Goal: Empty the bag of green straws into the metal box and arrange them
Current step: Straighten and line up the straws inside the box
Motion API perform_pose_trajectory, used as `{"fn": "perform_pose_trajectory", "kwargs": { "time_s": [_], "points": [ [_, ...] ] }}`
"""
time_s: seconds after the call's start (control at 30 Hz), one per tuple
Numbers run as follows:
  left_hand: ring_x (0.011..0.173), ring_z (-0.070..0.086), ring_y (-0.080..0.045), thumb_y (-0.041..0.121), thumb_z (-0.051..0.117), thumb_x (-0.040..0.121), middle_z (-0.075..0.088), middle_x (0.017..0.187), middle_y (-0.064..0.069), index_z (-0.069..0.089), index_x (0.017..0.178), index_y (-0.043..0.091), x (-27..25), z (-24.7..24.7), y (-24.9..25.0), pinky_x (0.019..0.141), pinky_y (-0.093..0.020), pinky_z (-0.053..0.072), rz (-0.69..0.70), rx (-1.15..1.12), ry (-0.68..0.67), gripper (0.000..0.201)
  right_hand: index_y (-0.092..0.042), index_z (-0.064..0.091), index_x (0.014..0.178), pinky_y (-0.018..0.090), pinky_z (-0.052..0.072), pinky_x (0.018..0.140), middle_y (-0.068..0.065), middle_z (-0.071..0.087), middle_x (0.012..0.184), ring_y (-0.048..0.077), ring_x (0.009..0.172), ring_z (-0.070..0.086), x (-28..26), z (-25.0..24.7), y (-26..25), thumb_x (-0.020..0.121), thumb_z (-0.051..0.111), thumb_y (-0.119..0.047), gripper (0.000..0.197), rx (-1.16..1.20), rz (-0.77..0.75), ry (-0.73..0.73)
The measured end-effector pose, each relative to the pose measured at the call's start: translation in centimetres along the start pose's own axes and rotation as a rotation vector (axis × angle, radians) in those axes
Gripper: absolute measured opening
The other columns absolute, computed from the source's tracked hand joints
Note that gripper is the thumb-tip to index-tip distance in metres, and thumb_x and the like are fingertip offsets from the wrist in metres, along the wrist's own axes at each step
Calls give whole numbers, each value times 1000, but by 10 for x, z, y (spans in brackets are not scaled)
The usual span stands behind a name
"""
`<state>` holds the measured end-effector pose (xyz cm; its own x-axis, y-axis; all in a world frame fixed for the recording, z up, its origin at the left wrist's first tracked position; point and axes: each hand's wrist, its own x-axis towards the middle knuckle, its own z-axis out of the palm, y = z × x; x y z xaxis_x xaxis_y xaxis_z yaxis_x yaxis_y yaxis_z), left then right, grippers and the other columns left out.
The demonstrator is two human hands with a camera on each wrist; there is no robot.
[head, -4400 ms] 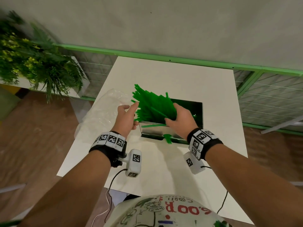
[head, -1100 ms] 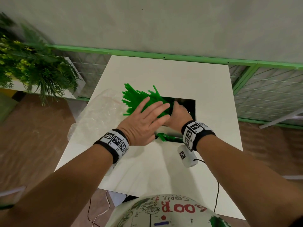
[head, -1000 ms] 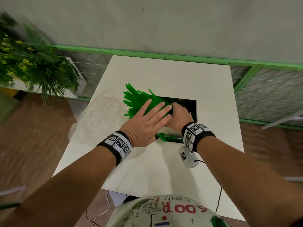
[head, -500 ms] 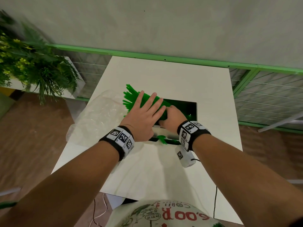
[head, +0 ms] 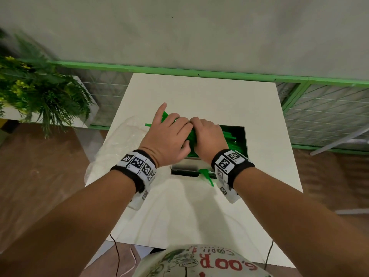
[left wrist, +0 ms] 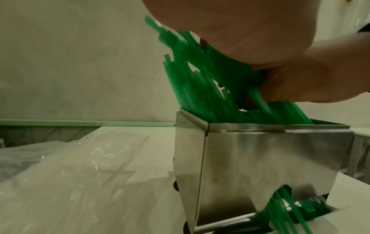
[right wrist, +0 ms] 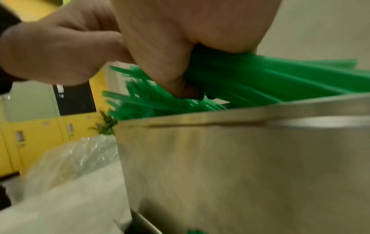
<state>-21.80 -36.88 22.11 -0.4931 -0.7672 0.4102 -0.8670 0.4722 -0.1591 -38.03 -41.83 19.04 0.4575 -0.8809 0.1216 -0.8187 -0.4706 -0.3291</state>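
The green straws (head: 191,136) stand as a leaning bundle in the metal box (head: 184,166), tops tilted to the far left. My left hand (head: 169,134) grips the bundle from the left, index finger pointing straight out. Beside it, my right hand (head: 207,134) clasps the same bundle, knuckles touching the left hand. The left wrist view has the left hand (left wrist: 280,63) holding the straws (left wrist: 200,82) above the box (left wrist: 260,158). Seen from the right wrist, my right hand (right wrist: 170,47) has its thumb curled round the straws (right wrist: 260,76) over the box (right wrist: 240,158). A few straws (head: 206,175) poke out of the box's low front opening.
The emptied clear plastic bag (head: 119,142) lies crumpled on the white table (head: 199,212), left of the box. A leafy plant (head: 40,92) stands off the table at the far left. A green-framed mesh rail (head: 319,120) runs behind and to the right.
My left hand went from flat on the straws to curled round them, and slid farther over the bundle. The right hand rose from inside the box and now meets the left hand.
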Motion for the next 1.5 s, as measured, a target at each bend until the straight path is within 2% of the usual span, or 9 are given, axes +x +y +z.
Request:
{"fn": "perform_pose_trajectory", "kwargs": {
  "time_s": [0.2, 0.37, 0.53, 0.73, 1.0, 1.1, 1.23, 1.37, 1.5],
  "points": [
    [132, 53, -39, 41, 60, 87, 58, 142, -17, 64, 131, 6, -16, 6, -11, 118, -68, 22, -96, -90, 4, 56, -15, 37, 142, 41, 47, 83, 8, 63, 100, 30, 91, 60, -21, 5, 18, 70, 62, 6, 78, 152, 158, -86],
    [151, 29, -29, 54, 45, 97, 25, 164, -15, 36, 153, 8, -17, 17, -18, 124, -46, 27, -670, -654, 110, 73, -17, 17, 154, 33, 44, 80, 1, 56, 74, 25, 73, 55, -30, 3, 15, 72, 60, 11, 97, 199, 298, -33],
    [142, 41, -23, 54, 41, 103, 36, 157, -5, 33, 156, 21, 11, 18, -12, 118, -40, 34, -1096, -1140, 47, 64, -16, 42, 139, 40, 35, 100, 3, 60, 96, 27, 93, 55, -26, 9, 14, 67, 63, 8, 79, 16, 232, -11],
    [107, 60, -22, 51, 49, 101, 58, 125, -8, 47, 129, 26, 26, 19, 0, 91, -38, 51, -990, -1168, -66, 37, -13, 52, 129, 47, 50, 92, 9, 54, 120, 31, 104, 57, -22, 20, 12, 67, 66, 6, 67, 259, 304, 49],
    [80, 58, -8, 49, 62, 97, 61, 95, 6, 56, 111, 18, 25, 23, -9, 61, -19, 39, -1076, -1116, -79, 35, -17, 40, 143, 32, 46, 100, 9, 40, 136, 25, 121, 49, -17, 12, 15, 68, 70, -3, 82, 515, 602, 102],
    [78, 58, -4, 41, 63, 97, 63, 98, 5, 57, 113, 18, 23, 24, -16, 59, -19, 41, -1098, -1144, -99, 29, -20, 43, 140, 42, 47, 103, 8, 44, 137, 27, 124, 47, -15, 13, 13, 66, 68, -8, 79, 479, 625, 61],
    [73, 57, -20, 23, 57, 96, 60, 114, -12, 45, 114, 19, 19, 29, -23, 61, -30, 44, -1126, -1175, -39, 22, -20, 43, 135, 34, 52, 81, 7, 55, 121, 23, 101, 59, -14, 11, 11, 68, 66, -2, 73, 498, 672, 23],
    [104, 62, -27, 34, 65, 91, 51, 129, -5, 41, 129, 21, 18, 27, -23, 84, -39, 52, -1132, -1275, -48, 47, -20, 37, 137, 32, 50, 73, 7, 56, 116, 19, 90, 60, -13, 12, 9, 71, 64, 2, 75, 449, 686, -46],
    [93, 60, -5, 34, 61, 98, 55, 131, 2, 46, 142, 24, 20, 27, -25, 75, -21, 46, -1029, -1285, -161, 48, -21, 42, 140, 43, 56, 88, 8, 57, 121, 27, 105, 60, -11, 14, 8, 65, 61, 0, 80, 430, 648, -71]
  ]
}}
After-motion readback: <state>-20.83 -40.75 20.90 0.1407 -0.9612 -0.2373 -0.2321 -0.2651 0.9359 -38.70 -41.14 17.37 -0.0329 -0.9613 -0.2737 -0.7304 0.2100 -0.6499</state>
